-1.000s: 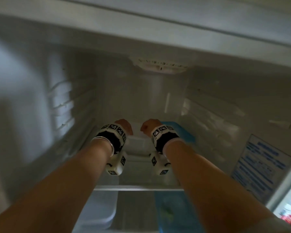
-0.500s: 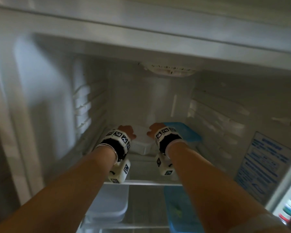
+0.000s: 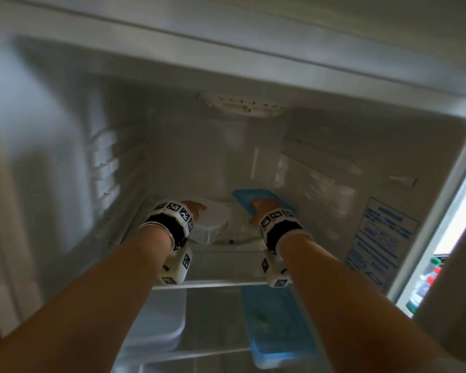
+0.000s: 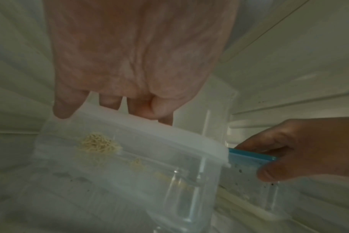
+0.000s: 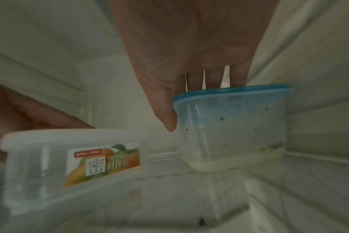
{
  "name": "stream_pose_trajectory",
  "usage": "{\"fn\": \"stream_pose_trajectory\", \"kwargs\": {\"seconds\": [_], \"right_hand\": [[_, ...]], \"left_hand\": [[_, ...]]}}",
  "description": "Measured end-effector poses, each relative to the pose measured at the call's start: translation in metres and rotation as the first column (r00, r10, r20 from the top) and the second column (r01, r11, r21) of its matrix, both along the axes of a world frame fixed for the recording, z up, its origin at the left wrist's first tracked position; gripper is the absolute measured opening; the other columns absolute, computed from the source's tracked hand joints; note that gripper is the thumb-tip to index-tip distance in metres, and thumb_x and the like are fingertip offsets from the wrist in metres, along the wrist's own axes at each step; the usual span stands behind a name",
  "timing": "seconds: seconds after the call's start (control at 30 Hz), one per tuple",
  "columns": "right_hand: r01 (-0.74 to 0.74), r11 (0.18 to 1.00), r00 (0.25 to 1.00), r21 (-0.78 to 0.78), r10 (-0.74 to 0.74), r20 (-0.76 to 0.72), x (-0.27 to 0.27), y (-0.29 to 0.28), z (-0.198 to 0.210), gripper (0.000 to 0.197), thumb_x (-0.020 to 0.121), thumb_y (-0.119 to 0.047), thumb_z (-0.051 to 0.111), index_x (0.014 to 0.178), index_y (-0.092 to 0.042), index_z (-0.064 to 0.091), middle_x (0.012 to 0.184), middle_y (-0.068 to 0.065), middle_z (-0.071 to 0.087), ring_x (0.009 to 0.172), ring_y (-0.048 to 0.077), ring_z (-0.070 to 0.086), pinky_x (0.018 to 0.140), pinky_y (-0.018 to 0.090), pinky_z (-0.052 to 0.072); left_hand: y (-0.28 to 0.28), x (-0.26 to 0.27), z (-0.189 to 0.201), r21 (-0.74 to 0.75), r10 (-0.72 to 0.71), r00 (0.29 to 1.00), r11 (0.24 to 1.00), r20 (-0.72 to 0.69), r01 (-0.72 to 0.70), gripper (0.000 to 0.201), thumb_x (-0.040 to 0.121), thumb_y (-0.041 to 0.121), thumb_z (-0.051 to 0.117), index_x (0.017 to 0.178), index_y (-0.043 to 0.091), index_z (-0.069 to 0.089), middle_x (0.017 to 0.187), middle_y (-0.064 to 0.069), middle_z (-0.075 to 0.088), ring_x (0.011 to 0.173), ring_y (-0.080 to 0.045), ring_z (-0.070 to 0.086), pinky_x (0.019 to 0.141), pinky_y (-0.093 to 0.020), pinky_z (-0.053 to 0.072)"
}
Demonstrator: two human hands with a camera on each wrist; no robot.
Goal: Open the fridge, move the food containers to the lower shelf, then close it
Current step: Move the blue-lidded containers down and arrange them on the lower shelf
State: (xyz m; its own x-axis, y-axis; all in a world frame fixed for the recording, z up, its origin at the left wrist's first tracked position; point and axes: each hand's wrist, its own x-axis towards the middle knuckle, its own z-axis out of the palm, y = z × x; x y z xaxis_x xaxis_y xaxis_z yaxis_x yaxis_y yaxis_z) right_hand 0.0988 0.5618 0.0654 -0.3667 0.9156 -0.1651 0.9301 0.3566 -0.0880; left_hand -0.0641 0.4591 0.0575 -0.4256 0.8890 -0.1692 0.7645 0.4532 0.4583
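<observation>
In the open fridge, two containers stand on the upper glass shelf (image 3: 215, 284). My left hand (image 3: 197, 208) grips the clear white-lidded container (image 3: 213, 219), fingers (image 4: 110, 102) curled over the lid's far edge; noodles show inside (image 4: 98, 143). My right hand (image 3: 261, 208) holds the blue-lidded container (image 3: 253, 197), fingers on its lid (image 5: 233, 91) and thumb (image 5: 169, 121) against its near side. The white-lidded container (image 5: 70, 157) carries a fruit label. The two containers stand close side by side.
On the lower shelf (image 3: 189, 355) stand a white-lidded box (image 3: 159, 319) at left and a blue-lidded box (image 3: 275, 327) at right. Ribbed fridge walls close in on both sides. A blue sticker (image 3: 379, 238) is on the right wall; bottles (image 3: 425, 281) stand in the door.
My hands have spread apart from the shelf's middle: the left settled on the white-lidded container, the right moved right onto the blue lid. The head view has drawn back.
</observation>
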Motion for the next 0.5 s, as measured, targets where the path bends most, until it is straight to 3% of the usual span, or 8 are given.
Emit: {"fn": "stream_pose_trajectory", "kwargs": {"seconds": [0.1,0.2,0.33,0.43,0.5], "right_hand": [[-0.073,0.983,0.997,0.171,0.076,-0.010,0.003,-0.006,0.002,0.046,0.090,-0.024,0.057,0.134,-0.013,0.051,0.137,0.010,0.053,0.125,0.029,0.052,0.104,0.038,0.044],[-0.035,0.995,0.994,0.094,0.025,0.105,-0.001,-0.016,0.011,0.050,0.093,-0.029,0.055,0.140,-0.017,0.044,0.141,0.005,0.050,0.127,0.028,0.050,0.106,0.037,0.043],[-0.045,0.993,0.992,0.108,0.032,0.124,0.001,-0.025,0.012,0.052,0.092,-0.034,0.056,0.139,-0.015,0.045,0.140,0.005,0.051,0.127,0.027,0.050,0.108,0.036,0.041],[-0.072,0.987,0.993,0.143,0.057,0.106,0.003,-0.037,0.015,0.049,0.091,-0.034,0.056,0.136,-0.015,0.049,0.137,0.005,0.054,0.125,0.026,0.052,0.106,0.035,0.042],[-0.090,0.984,0.994,0.154,0.080,0.068,0.005,-0.045,0.013,0.046,0.091,-0.031,0.057,0.134,-0.015,0.052,0.135,0.005,0.056,0.123,0.025,0.054,0.105,0.035,0.043]], "left_hand": [[-0.004,0.001,0.000,0.053,-0.014,1.000,0.998,0.021,0.013,0.054,0.097,-0.005,0.026,0.144,0.021,0.038,0.156,-0.007,0.028,0.140,-0.025,0.034,0.115,-0.026,0.026],[-0.017,0.008,0.009,0.075,-0.083,0.995,0.994,0.064,0.078,0.053,0.095,-0.009,0.030,0.139,0.015,0.046,0.151,-0.009,0.037,0.127,-0.022,0.044,0.109,-0.023,0.030],[-0.030,0.010,0.015,0.077,-0.114,0.992,0.991,0.050,0.110,0.052,0.091,-0.012,0.035,0.132,0.013,0.055,0.149,-0.008,0.041,0.133,-0.028,0.042,0.107,-0.026,0.036],[-0.039,0.015,0.016,0.051,-0.142,0.989,0.989,0.047,0.140,0.042,0.092,-0.004,0.044,0.131,0.009,0.056,0.147,-0.007,0.043,0.133,-0.026,0.043,0.107,-0.027,0.036],[-0.045,0.025,0.015,0.069,-0.178,0.984,0.982,0.003,0.177,0.037,0.093,0.016,0.053,0.131,0.013,0.056,0.147,-0.006,0.043,0.134,-0.024,0.041,0.109,-0.028,0.033]]}}
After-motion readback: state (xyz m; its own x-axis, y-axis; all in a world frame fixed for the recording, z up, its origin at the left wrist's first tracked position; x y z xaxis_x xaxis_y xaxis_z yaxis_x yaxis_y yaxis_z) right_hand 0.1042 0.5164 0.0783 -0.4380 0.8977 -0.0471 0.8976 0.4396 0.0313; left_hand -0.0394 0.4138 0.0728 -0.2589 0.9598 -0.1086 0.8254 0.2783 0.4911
